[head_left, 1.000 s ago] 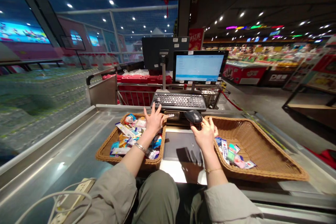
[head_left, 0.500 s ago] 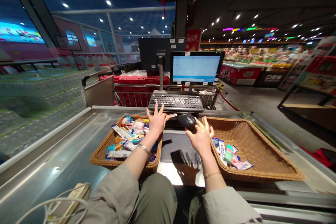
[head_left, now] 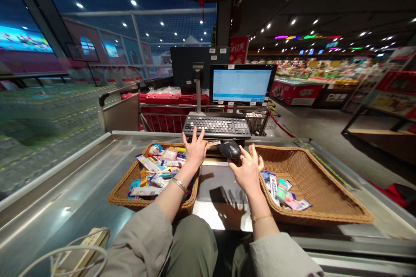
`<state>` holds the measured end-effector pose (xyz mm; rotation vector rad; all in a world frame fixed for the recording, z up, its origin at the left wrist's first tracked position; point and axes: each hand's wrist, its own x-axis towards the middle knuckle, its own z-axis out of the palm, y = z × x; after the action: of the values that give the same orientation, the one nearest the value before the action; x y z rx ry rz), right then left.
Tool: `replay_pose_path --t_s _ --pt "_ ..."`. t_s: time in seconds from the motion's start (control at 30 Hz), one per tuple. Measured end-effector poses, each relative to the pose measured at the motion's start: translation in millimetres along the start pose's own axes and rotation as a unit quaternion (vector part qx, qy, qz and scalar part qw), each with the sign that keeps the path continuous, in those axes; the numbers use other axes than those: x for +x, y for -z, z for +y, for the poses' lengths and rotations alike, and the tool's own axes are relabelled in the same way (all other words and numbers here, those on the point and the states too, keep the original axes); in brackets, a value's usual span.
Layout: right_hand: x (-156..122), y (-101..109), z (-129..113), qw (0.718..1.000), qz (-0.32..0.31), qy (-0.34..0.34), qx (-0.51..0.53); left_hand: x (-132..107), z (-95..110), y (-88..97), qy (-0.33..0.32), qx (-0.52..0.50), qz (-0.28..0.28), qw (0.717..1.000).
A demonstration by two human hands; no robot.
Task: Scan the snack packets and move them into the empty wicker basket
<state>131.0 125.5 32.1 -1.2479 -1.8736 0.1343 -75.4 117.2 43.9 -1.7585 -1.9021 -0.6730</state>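
"What takes up the most room?"

"A long counter of brushed silver metal (head_left: 81, 181), running across the lower half of the frame. On its right side sits a wide brown woven basket (head_left: 325, 181); left of centre, a smaller brown woven basket (head_left: 121, 188)."

"And next in size?"

"A black-framed flat monitor (head_left: 242, 84) with a lit pale-blue screen, just above the centre, then a flat black keyboard (head_left: 216, 125) with pale-marked keys below it."

"The hands?"

"Both mid-frame. The left hand (head_left: 195, 150) pinches with thumb and forefinger, its other fingers spread towards the keyboard; I can't tell whether they touch it. The right hand (head_left: 247, 171) has thumb and fingers closed round the near end of a rounded, glossy black handheld device (head_left: 229, 149), at the frame's centre."

"Anything smaller?"

"Coloured flat packets (head_left: 152, 177) heaped in the left-hand basket, a few more in the other. Smallest is the left hand's pinch: a narrow strip with a white patch (head_left: 214, 143), its tip right by the device, contact unclear."
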Motion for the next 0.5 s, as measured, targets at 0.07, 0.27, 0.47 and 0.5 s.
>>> replay_pose_path --t_s 0.07,0.27,0.47,0.5 --pt "-0.4 0.0 0.1 1.0 0.001 0.003 0.0 0.1 0.7 0.5 0.0 0.006 -0.001 1.0" --pt "-0.9 0.6 1.1 1.0 -0.004 0.007 0.002 0.3 1.8 1.9 0.002 0.019 -0.009 1.0" --pt "-0.8 2.4 0.3 1.0 -0.004 0.002 0.011 0.9 3.8 2.5 0.001 0.013 -0.009 1.0" --pt "-0.8 2.8 0.2 1.0 -0.006 0.0 0.012 1.1 4.1 2.3 0.001 0.011 -0.009 1.0"
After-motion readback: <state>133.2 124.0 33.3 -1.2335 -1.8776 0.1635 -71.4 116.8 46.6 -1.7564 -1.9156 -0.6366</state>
